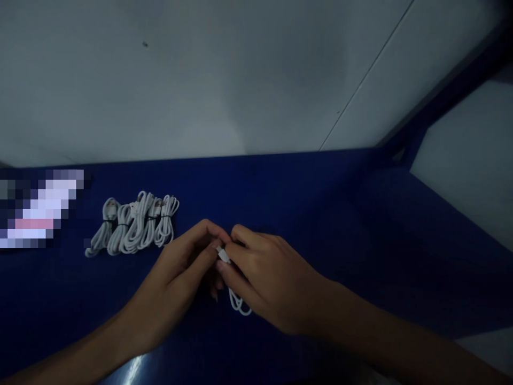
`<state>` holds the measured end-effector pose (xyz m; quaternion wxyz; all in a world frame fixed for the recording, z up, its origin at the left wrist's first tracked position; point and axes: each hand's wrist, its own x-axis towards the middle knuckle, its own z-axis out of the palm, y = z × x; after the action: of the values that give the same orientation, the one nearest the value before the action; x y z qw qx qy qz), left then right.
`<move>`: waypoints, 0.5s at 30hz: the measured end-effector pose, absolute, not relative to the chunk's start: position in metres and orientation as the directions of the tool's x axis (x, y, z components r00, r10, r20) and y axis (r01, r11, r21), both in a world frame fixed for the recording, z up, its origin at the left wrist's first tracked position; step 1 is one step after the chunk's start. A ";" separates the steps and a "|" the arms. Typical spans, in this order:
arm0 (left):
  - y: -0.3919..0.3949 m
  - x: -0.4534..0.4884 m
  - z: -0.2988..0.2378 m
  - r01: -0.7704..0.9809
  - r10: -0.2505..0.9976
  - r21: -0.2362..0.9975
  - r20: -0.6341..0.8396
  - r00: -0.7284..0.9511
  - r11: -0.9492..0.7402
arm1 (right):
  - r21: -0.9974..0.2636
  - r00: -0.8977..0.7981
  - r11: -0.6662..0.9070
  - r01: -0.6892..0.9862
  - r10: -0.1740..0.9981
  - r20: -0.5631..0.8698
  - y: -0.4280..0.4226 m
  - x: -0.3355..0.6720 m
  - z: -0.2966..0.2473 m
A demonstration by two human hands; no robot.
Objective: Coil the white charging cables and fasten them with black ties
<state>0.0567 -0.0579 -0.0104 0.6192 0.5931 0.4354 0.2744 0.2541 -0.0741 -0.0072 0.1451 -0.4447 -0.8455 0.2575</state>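
My left hand (182, 270) and my right hand (264, 275) meet over the blue table (304, 208), fingertips pinched together on a white cable (237, 303). The cable's plug end shows between the fingers, and its coiled loops hang out below my right palm. Most of the cable is hidden under my right hand. A row of several bundled white cables (134, 224), each tied with a dark band, lies on the table to the left of my left hand.
A pale wall (224, 80) rises behind the table's far edge. A blue frame bar (444, 96) runs diagonally at the right, with a pale surface beyond it. A blurred-out patch sits at the far left.
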 end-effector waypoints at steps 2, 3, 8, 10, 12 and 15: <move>-0.058 0.056 -0.011 0.179 0.856 0.974 -0.210 0.473 0.140 | -0.565 -0.564 0.473 0.676 0.826 0.016 -0.074 0.254 -0.007; -0.058 0.056 -0.011 0.181 0.856 0.974 -0.209 0.472 0.138 | -0.564 -0.564 0.474 0.676 0.825 0.016 -0.074 0.254 -0.008; -0.058 0.058 -0.009 0.182 0.857 0.974 -0.207 0.473 0.136 | -0.563 -0.567 0.478 0.674 0.824 0.021 -0.074 0.254 -0.008; -0.058 0.058 -0.008 0.184 0.854 0.973 -0.209 0.476 0.136 | -0.556 -0.567 0.482 0.677 0.823 0.022 -0.074 0.254 -0.008; -0.058 0.058 -0.007 0.185 0.854 0.974 -0.203 0.478 0.128 | -0.547 -0.573 0.492 0.677 0.819 0.028 -0.074 0.254 -0.008; -0.059 0.058 -0.008 0.191 0.857 0.974 -0.199 0.476 0.120 | -0.542 -0.576 0.502 0.674 0.816 0.040 -0.075 0.254 -0.008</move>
<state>0.0580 -0.0586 -0.0076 0.6102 0.6046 0.4333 0.2727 0.2536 -0.0746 -0.0078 0.1471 -0.4362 -0.8541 0.2421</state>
